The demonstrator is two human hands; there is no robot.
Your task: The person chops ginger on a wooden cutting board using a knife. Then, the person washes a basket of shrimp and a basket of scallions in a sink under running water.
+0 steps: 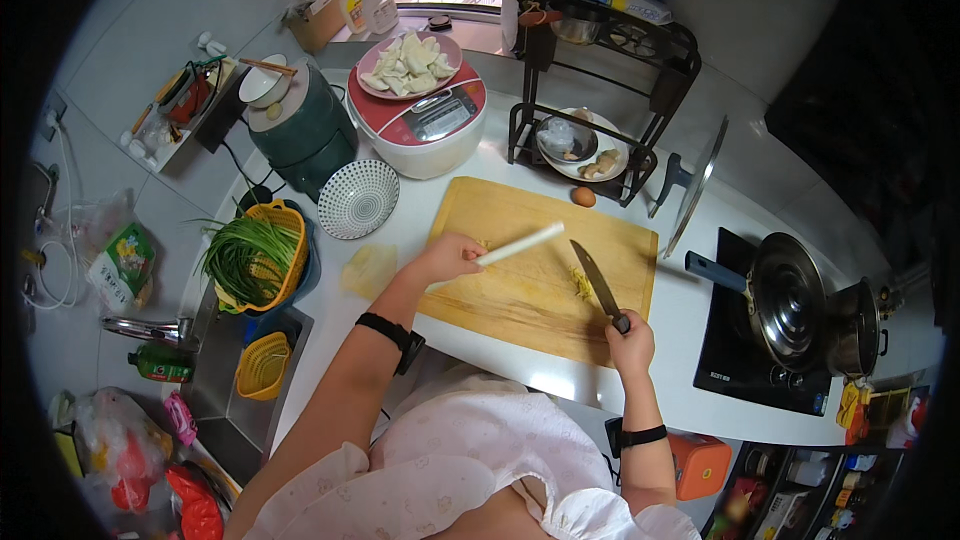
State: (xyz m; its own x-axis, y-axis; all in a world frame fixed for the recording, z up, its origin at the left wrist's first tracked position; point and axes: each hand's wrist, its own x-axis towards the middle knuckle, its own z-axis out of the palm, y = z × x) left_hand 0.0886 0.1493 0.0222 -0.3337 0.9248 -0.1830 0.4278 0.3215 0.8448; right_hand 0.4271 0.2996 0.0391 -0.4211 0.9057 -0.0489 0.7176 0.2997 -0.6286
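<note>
My left hand (455,258) grips a white stalk, perhaps of scallion (521,244), raised over the left part of a wooden cutting board (517,304). The stalk points up and right, slightly blurred. In my right hand (631,343), at the board's lower right edge, is a kitchen knife (592,275) held by its dark handle, its blade pointing up and left. A small heap of yellowish shreds (580,283) lies on the board just left of the blade. Blade and stalk are apart. A brown egg (583,196) lies behind the board.
Left are a dotted bowl (358,199), a yellow basket of green chives (298,255) and a sink (217,397). Behind stand a rice cooker (427,154) bearing a plate of dumplings (409,67), and a dark rack (529,127). Right, a lidded pan (787,300) sits on a black cooktop (724,360).
</note>
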